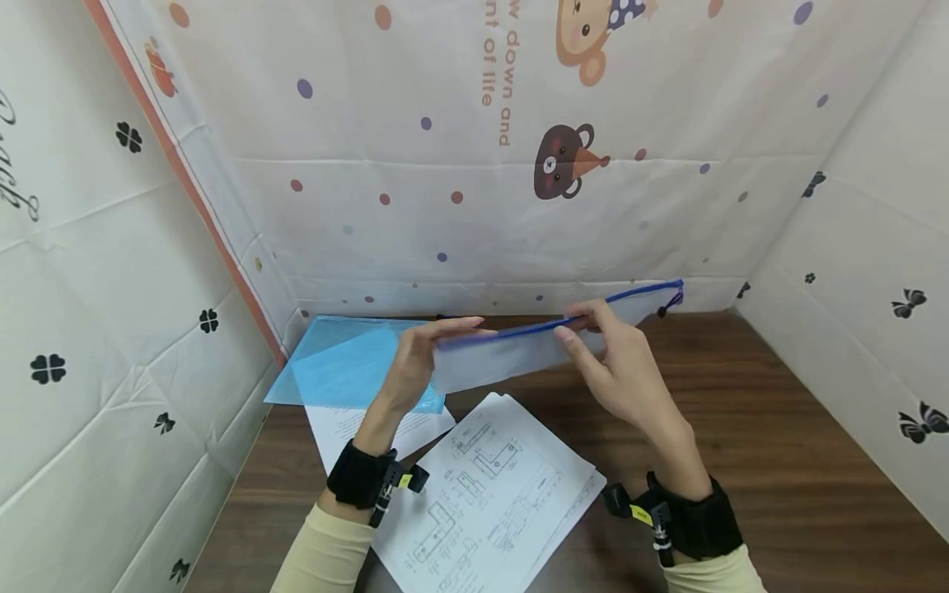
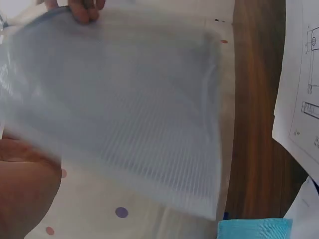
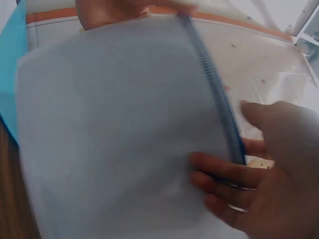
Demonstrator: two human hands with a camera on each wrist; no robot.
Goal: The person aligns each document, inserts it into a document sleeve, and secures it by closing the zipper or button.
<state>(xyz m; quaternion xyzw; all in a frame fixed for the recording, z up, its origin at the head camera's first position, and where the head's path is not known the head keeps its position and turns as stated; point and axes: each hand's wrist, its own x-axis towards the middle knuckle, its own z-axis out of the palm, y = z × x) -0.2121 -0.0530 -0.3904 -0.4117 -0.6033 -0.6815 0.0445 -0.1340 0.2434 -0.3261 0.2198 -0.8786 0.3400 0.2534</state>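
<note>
A translucent zip pouch (image 1: 511,362) with a blue zip edge is raised above the table, its zip pull at the far right end. My right hand (image 1: 623,371) grips the zip edge near its middle. In the right wrist view several fingers (image 3: 224,174) lie on the pouch's face, and the thumb stands apart from it. My left hand (image 1: 418,354) is at the pouch's left end, fingers extended along the zip edge. In the left wrist view the pouch (image 2: 134,109) covers part of that hand, whose lower part (image 2: 25,184) shows at left.
Printed sheets with technical drawings (image 1: 489,494) lie on the brown wooden table (image 1: 801,428) between my forearms. At the back left, light-blue folders (image 1: 334,354) overlap another printed sheet (image 1: 337,424). Patterned white cloth walls (image 1: 445,231) stand at the back and both sides.
</note>
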